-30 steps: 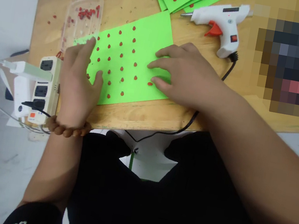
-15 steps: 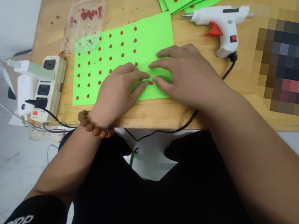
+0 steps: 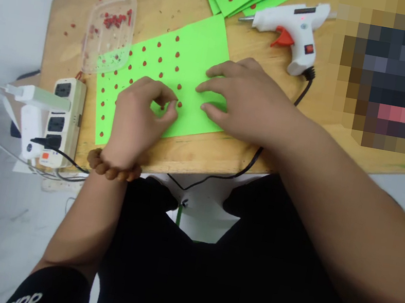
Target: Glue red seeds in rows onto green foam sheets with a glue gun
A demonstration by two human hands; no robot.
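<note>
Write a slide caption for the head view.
Left grip pinched over a green sheet dotted with red pieces, right grip spread over its right end, white glue gun nearby.

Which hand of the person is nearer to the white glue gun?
Right. The right hand lies just on the near side of the glue gun, not touching it; the left hand is farther away, leftward, over the green sheet.

Bright green rectangular sheet [image 3: 202, 42], lying flat, its right end plain, small rounded red pieces [image 3: 177, 39] spaced in rough rows across the sheet's left and middle, some hidden from view.
</note>
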